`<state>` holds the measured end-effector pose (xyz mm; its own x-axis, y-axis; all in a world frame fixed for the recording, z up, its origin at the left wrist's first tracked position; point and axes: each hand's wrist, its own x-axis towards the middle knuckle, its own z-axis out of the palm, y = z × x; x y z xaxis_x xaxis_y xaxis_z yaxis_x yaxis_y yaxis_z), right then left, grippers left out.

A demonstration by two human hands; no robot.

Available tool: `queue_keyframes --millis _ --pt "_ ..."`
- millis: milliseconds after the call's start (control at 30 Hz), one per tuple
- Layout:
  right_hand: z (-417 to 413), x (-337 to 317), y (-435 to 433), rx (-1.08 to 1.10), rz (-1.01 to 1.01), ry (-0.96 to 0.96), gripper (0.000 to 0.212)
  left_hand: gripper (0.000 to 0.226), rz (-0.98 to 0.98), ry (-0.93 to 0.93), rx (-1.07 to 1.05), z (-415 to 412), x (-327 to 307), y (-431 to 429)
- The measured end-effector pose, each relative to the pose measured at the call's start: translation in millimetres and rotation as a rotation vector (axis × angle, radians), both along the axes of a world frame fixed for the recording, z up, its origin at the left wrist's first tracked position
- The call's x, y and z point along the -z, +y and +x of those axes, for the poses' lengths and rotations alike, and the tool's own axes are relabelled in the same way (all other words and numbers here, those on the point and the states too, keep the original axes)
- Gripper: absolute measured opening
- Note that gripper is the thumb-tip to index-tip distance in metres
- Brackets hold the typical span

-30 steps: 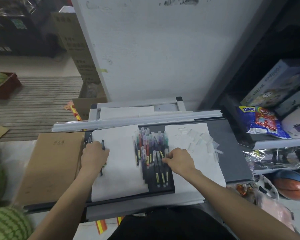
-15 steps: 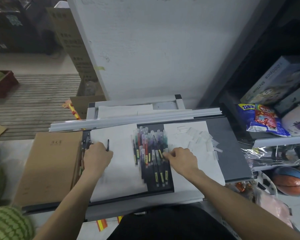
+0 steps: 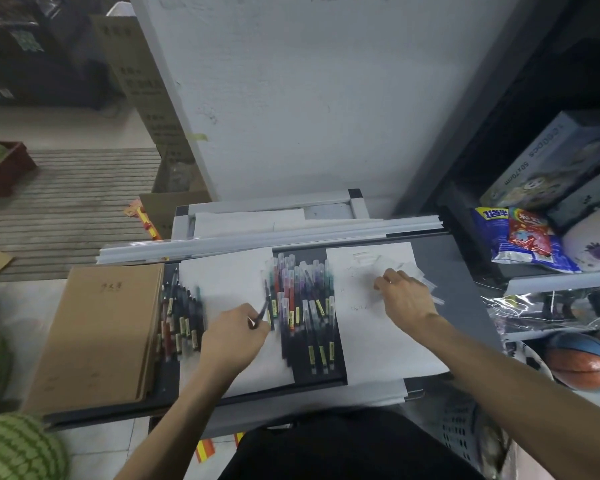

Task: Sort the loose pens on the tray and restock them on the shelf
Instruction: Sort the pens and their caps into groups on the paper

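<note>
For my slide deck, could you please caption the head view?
Left hand holds a pen by the pile; right hand reaches among clear plastic pieces.

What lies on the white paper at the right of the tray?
Small clear plastic pieces lie scattered on its far part, and the right hand rests among them. The hand hides some pieces; whether it pinches one cannot be told.

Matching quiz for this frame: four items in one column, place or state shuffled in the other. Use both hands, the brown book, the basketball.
1 left hand
2 right hand
3 brown book
4 basketball

a far right, below the shelf
b holds a dark pen
c left end of the tray
d over clear plastic bits on the right sheet

Pairs: 1-b, 2-d, 3-c, 4-a
</note>
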<state>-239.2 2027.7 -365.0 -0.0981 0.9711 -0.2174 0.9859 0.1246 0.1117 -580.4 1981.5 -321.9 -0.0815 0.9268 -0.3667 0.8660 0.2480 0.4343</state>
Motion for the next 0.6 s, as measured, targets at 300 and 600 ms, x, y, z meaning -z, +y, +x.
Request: queue_keyframes --millis 300,600 --pt "-34.2 -28.5 -11.4 0.482 -0.024 0.943 0.010 0.009 0.078 -0.322 0.018 11.9 -21.4 -14.3" --pt "-89.4 -112.2 -52.2 0.441 -0.074 1.468 0.003 0.018 0.205 -0.567 0.049 23.1 -77.5 -28.1"
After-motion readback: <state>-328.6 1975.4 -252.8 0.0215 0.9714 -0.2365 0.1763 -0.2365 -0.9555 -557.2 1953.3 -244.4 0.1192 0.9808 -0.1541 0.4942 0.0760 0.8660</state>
